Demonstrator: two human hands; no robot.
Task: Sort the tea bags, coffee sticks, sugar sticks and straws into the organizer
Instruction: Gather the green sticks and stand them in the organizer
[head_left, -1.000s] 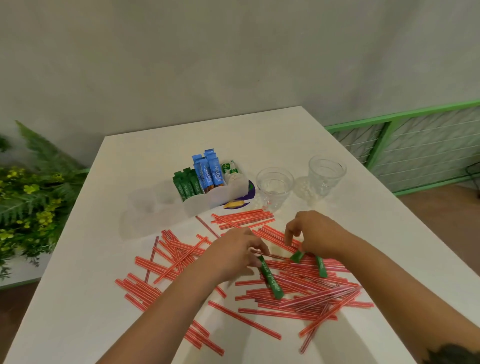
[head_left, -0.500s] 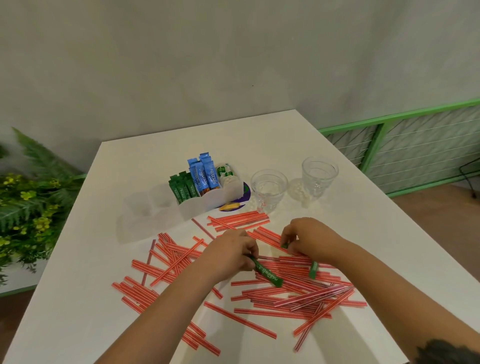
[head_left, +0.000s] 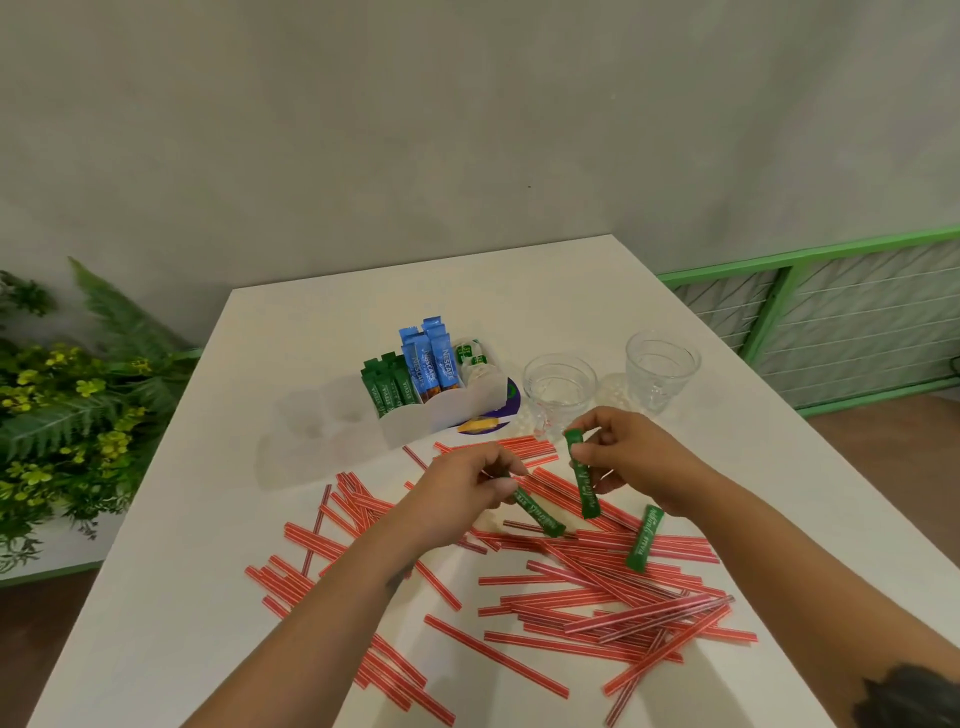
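Fingers of the left hand are curled and pinch the upper end of a green stevia stick, which slants down to the right with its lower end over the red straws. Further right, the right hand pinches a second green stevia stick near its top, so that it hangs almost upright, tilted a little, above the straws. Just right of that, a third green stevia stick lies loose on the straw pile, beside the right wrist.

Far left, off the desk, stands a fern with yellow flowers. On the desk, the white organizer sits beyond the hands: its left compartments look bare, then come upright green stevia sticks, blue Nescafé coffee sticks and, at its right end, white and green tea bags. A purple disc shows partly under the organizer's right end. Right of it stand two clear glasses, well apart from the organizer, the farther one nearer the desk's right edge. Red striped straws are scattered across the near half of the desk, thickest under and to the right of the hands. Beyond the desk's right edge runs a green railing.
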